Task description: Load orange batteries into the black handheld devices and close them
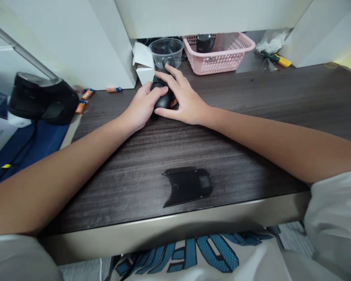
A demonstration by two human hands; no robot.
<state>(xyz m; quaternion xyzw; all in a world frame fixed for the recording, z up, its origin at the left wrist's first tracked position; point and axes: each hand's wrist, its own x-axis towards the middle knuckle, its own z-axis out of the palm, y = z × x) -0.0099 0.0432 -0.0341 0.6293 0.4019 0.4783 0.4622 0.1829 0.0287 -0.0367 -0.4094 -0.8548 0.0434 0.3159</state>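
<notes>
Device (163,101), black rounded plastic, upper middle of frame, near clear round plastic tub (167,48). Left hand (142,105) and right hand (190,100) clasp it, narrow grip. Probably light, stiff, slightly slippery; best held by curved sides.

Rounded black device (163,100), partly hidden, toward desk's (280,101) back, black grilled cover (188,186) lying flat near front edge

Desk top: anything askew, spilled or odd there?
A black cover lies loose near the desk's front edge, apart from the black device at the left hand. Small orange cylinders, likely batteries, lie scattered at differing angles by the white panel at left. No spill shows.
</notes>
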